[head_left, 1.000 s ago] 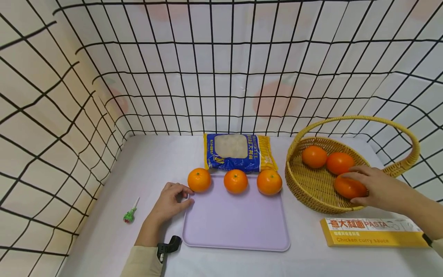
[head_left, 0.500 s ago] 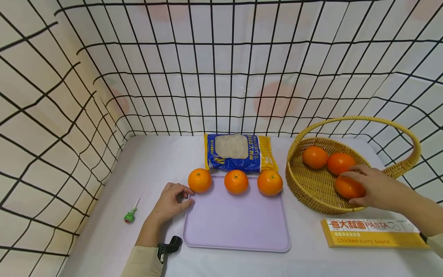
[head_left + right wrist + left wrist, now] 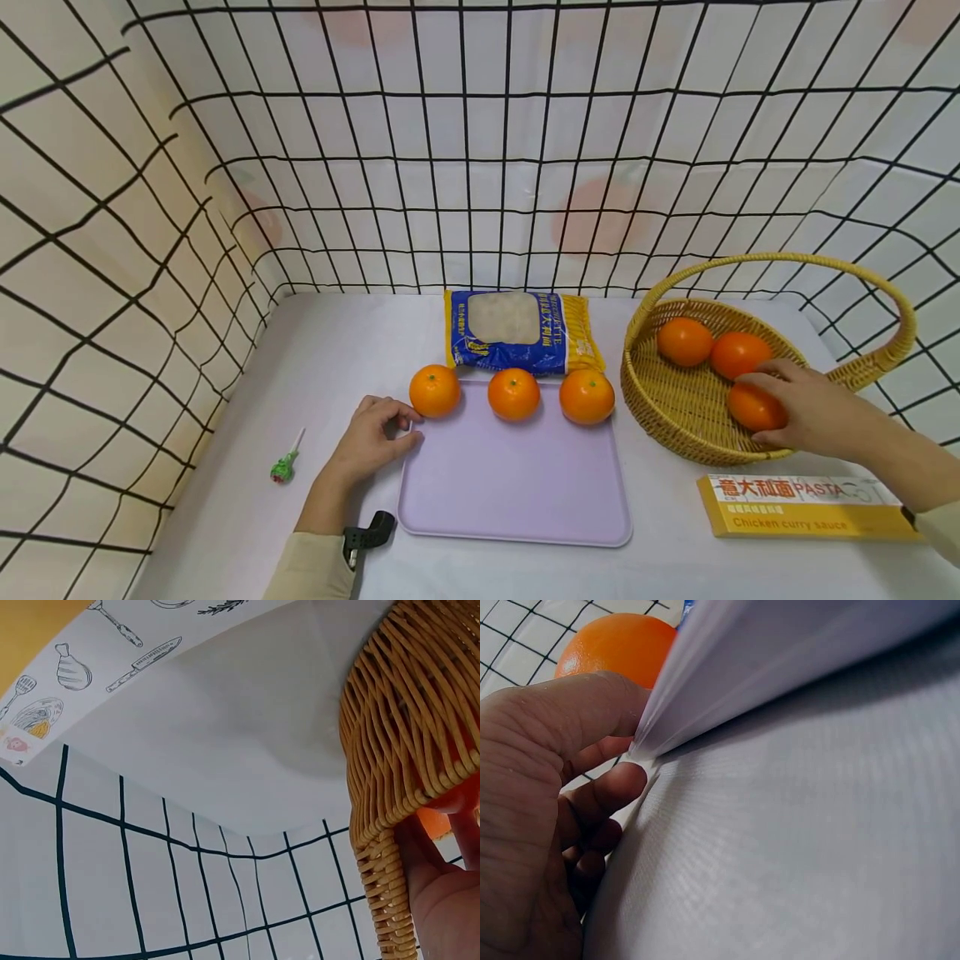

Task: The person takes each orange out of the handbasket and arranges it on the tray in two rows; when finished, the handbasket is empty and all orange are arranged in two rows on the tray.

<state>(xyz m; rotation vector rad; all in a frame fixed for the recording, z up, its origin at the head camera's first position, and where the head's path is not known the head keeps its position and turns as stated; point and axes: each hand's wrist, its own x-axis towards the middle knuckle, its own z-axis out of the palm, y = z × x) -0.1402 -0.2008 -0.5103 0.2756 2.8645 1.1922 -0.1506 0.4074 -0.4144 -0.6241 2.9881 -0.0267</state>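
Note:
My right hand reaches over the near right rim of the wicker basket and grips a red-orange tomato, fingers over its top and thumb at its near side. Two more tomatoes lie at the basket's back. In the right wrist view, the basket's wall hides most of the gripped tomato. My left hand rests at the left edge of the lilac tray, its loosely bent fingertips at the rim. Just beyond those fingertips is an orange; a second orange and a third orange line the tray's far edge.
A blue and yellow pasta bag lies behind the oranges. The yellow pasta box sits in front of the basket, below my right forearm. A green-wrapped lollipop lies at left. Black wire mesh encloses the back and sides. The basket's handle arches upward.
My right hand has shifted slightly left and covers a little more of the tomato. The left hand, tray and oranges stay put; the head view has drifted slightly.

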